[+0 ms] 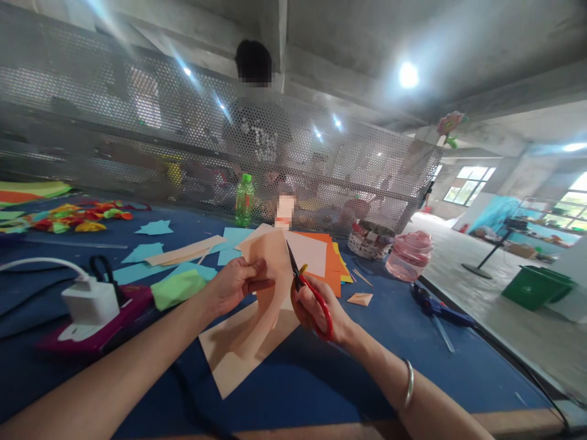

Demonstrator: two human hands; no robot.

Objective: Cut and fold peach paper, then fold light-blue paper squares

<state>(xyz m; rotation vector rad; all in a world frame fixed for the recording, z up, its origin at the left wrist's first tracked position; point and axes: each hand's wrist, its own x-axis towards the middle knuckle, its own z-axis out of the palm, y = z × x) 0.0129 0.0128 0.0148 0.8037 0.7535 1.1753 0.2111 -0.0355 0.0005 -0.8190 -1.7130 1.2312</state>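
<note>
Between my hands a sheet of light orange paper [269, 299] is lifted and curved, its lower corner spread over the blue table. My left hand [241, 282] pinches its left side between thumb and fingers. My right hand [323, 305] is closed round red-handled scissors [324, 302], whose dark blades point up and away at the right edge of the paper. Whether the blades are parted is hard to make out. Beyond the blades lie a pale sheet [309, 252] and orange paper [334, 282]. A small folded orange piece [360, 299] rests right of my right hand.
Left are a white charger [89, 300] on a purple power strip [132, 305], green paper [178, 288] and blue cutouts [155, 227]. A green bottle [244, 201] stands before the perforated screen [183, 153]. Rightward are a basket [370, 239], pink jar [409, 253] and glue gun [440, 308].
</note>
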